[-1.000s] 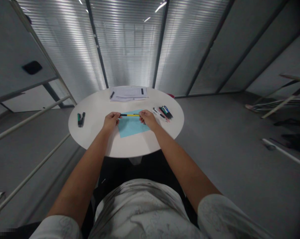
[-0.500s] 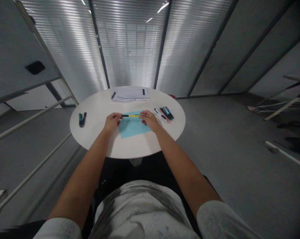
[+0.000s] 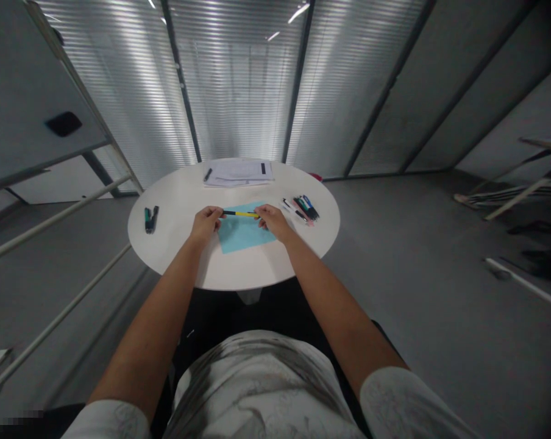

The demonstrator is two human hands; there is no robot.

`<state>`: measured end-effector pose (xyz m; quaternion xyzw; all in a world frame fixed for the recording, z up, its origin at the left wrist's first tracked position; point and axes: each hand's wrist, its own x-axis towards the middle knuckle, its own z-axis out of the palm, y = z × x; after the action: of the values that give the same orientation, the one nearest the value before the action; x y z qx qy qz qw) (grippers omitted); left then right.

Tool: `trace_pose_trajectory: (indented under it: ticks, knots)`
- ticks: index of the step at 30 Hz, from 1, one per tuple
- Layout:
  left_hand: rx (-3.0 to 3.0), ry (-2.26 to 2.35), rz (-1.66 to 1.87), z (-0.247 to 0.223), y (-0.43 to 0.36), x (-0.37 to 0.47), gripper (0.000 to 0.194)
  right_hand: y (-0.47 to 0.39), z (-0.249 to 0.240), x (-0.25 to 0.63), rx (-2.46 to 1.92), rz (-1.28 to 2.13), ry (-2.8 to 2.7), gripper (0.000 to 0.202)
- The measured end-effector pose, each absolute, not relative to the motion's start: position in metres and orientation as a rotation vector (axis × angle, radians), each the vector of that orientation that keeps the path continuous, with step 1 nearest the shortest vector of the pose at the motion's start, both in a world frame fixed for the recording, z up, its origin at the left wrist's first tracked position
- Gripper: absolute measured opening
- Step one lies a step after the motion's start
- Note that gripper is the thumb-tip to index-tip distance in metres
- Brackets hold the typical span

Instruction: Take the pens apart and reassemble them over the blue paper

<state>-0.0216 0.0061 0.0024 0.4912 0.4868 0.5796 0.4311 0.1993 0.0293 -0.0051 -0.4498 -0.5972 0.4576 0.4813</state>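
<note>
A yellow and black pen (image 3: 241,214) is held level above a light blue sheet (image 3: 241,236) on the round white table (image 3: 239,274). My left hand (image 3: 206,222) pinches its black end. At the yellow end, the fingers of my right hand (image 3: 272,221) are closed round the tip. To the right of my right hand lies a group of several pens (image 3: 306,207), with white pens (image 3: 294,211) beside them.
Stacked papers (image 3: 239,173) with a dark pen on them lie at the table's far side. Two markers, one green (image 3: 147,220) and one dark (image 3: 155,219), lie at the left. A whiteboard frame (image 3: 60,221) stands left of the table.
The fingers of my right hand have shifted slightly and closed more over the yellow end of the pen. My left hand keeps its hold.
</note>
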Motion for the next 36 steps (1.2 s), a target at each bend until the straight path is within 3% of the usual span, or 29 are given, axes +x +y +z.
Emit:
trace_pose_trajectory:
  ticks: [16, 23, 36]
  knots:
    - [1.336, 1.207, 1.396, -0.001, 0.006, -0.0193, 0.019, 0.0223, -0.0035, 0.2025, -1.091, 1.058, -1.523, 0.021]
    - [1.319, 1.186, 1.398, -0.003, 0.0076, -0.0217, 0.021, 0.0203, -0.004, 0.1989, -1.111, 0.964, -1.749, 0.014]
    - [1.31, 1.312, 1.497, -0.0021, 0.0071, -0.0189, 0.025, 0.0255, -0.0037, 0.203, -1.112, 1.065, -1.457, 0.018]
